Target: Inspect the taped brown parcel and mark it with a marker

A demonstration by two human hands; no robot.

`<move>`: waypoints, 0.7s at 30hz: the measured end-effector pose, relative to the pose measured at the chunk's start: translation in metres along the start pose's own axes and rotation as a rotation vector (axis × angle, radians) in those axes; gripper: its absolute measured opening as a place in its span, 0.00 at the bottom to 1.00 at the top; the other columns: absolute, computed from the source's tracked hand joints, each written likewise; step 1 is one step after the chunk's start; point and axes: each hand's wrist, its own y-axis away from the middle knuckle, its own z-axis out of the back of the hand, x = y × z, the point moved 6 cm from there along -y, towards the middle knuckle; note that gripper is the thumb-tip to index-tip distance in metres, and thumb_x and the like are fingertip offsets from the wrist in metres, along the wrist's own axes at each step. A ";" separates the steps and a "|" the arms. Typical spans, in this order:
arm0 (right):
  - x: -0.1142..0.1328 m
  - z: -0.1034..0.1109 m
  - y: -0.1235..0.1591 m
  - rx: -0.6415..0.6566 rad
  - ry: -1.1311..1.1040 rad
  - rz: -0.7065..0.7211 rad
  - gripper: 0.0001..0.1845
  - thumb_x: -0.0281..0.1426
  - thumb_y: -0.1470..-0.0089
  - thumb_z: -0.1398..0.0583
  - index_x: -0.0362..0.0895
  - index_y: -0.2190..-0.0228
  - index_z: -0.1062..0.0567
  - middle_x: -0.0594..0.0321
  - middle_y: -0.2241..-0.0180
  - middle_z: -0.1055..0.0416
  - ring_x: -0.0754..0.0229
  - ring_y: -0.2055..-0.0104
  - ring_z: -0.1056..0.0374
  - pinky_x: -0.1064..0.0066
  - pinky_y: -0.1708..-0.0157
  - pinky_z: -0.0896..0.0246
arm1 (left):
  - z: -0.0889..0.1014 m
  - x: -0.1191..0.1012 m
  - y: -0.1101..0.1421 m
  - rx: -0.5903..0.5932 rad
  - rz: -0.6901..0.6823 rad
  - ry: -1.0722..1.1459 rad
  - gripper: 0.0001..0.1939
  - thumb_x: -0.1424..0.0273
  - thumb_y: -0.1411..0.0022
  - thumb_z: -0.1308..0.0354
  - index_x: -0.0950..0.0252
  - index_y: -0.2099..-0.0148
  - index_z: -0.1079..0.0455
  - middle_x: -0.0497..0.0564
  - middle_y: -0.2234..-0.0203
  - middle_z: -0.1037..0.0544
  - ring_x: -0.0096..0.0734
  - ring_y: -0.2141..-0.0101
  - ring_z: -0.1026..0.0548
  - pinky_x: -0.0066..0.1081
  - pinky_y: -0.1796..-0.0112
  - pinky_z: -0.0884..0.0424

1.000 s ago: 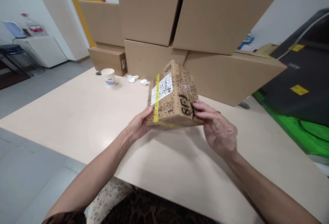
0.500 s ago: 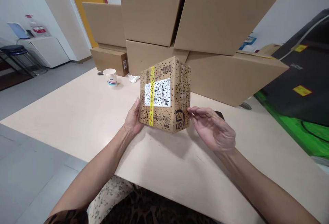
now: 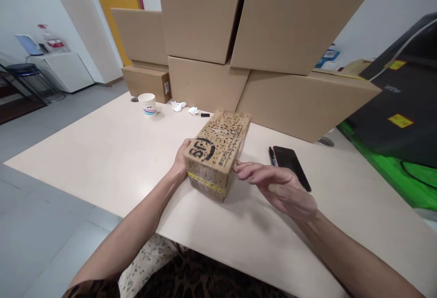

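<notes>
A small cardboard box (image 3: pixel 218 145) printed with dark specks and a black "SF" mark is tilted just over the table, a yellow tape strip across its near end. My left hand (image 3: pixel 182 159) grips its left side, with most of the fingers hidden behind it. At the box's lower right edge is my right hand (image 3: pixel 276 186), fingers stretched out and the tips by the cardboard; whether they touch is unclear. To the right of that hand lie a black phone (image 3: pixel 292 163) and a dark marker (image 3: pixel 272 156).
Large cardboard boxes (image 3: pixel 201 24) are stacked along the table's back. A paper cup (image 3: pixel 147 104), crumpled tissues (image 3: pixel 178 106) and a small black piece (image 3: pixel 205 115) lie in front of them. A big dark case (image 3: pixel 399 93) stands at the right.
The box has been turned and tipped lower, so its labelled face went out of sight and the "SF" side now faces up. My right hand moved slightly down, and the phone and marker came into view.
</notes>
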 end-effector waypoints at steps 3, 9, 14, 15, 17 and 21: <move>-0.010 0.006 0.001 -0.080 0.028 -0.079 0.13 0.47 0.43 0.32 0.55 0.62 0.12 0.55 0.55 0.15 0.43 0.47 0.22 0.46 0.42 0.30 | 0.001 -0.010 0.000 -0.070 -0.026 -0.070 0.22 0.54 0.51 0.24 0.64 0.67 0.27 0.47 0.74 0.19 0.33 0.72 0.22 0.34 0.66 0.25; -0.037 0.017 0.002 -0.182 0.196 -0.255 0.15 0.47 0.44 0.30 0.50 0.65 0.13 0.56 0.59 0.16 0.48 0.54 0.22 0.56 0.50 0.27 | -0.001 -0.053 0.008 -0.079 -0.341 -0.187 0.36 0.36 0.38 0.42 0.64 0.49 0.25 0.57 0.56 0.20 0.39 0.59 0.21 0.38 0.56 0.25; -0.044 0.013 0.001 -0.147 0.295 -0.252 0.15 0.47 0.42 0.31 0.49 0.61 0.14 0.56 0.56 0.16 0.50 0.52 0.22 0.58 0.50 0.27 | -0.016 -0.082 0.053 0.066 -0.865 -0.521 0.46 0.30 0.44 0.43 0.53 0.33 0.35 0.59 0.39 0.30 0.50 0.43 0.28 0.47 0.42 0.31; -0.044 0.012 0.000 -0.139 0.313 -0.239 0.15 0.46 0.42 0.32 0.49 0.61 0.14 0.55 0.55 0.17 0.50 0.51 0.22 0.58 0.48 0.27 | -0.021 -0.080 0.061 0.101 -0.927 -0.617 0.51 0.29 0.48 0.40 0.53 0.31 0.37 0.60 0.37 0.33 0.54 0.40 0.30 0.50 0.39 0.33; -0.044 0.010 0.000 -0.128 0.347 -0.209 0.14 0.45 0.41 0.32 0.50 0.61 0.14 0.55 0.55 0.17 0.50 0.50 0.22 0.57 0.46 0.28 | -0.031 -0.073 0.074 0.137 -1.022 -0.814 0.58 0.32 0.54 0.32 0.52 0.28 0.41 0.61 0.32 0.39 0.63 0.33 0.39 0.57 0.34 0.40; -0.050 0.008 -0.001 -0.108 0.369 -0.178 0.14 0.45 0.41 0.32 0.50 0.61 0.14 0.54 0.54 0.17 0.49 0.49 0.22 0.56 0.45 0.28 | -0.033 -0.058 0.078 0.017 -1.031 -0.963 0.65 0.46 0.54 0.23 0.51 0.23 0.54 0.64 0.27 0.52 0.69 0.27 0.52 0.65 0.33 0.46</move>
